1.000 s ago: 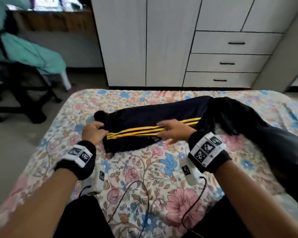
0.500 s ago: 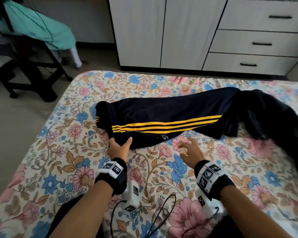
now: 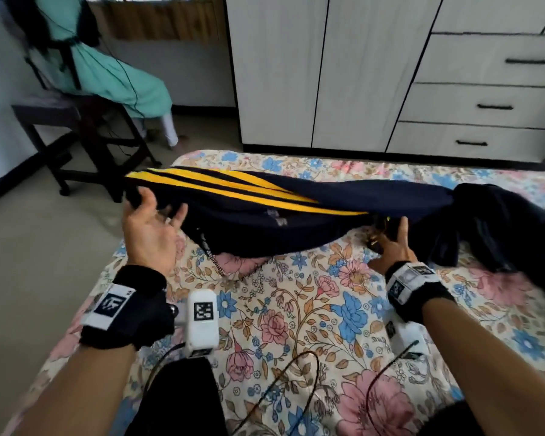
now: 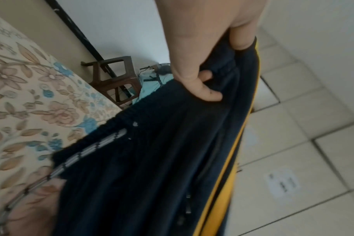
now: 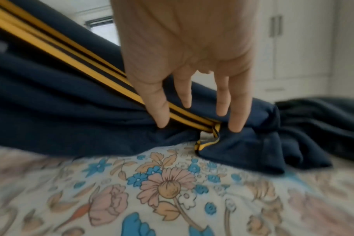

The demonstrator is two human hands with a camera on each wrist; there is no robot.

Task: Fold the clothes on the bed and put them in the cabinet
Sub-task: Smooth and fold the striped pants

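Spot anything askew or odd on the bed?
Nothing damaged or spilled. The striped track pants hang unevenly: the left hand lifts the waistband end past the bed's edge while the far end bunches against a crumpled dark garment.

Soft daylight, no harsh shadows; wrist views smear with motion blur (worst near edges), wide-angle bending the frame borders

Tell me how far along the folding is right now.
Early. Nothing looks finished: the cabinet doors and drawers are closed, and the dark garment lies crumpled on the bed. In hand: the left hand grips the waistband of the striped track pants, lifting that end, while the right hand presses straight fingers near the stripes. Left: finishing this fold, the other garment, then stowing both.
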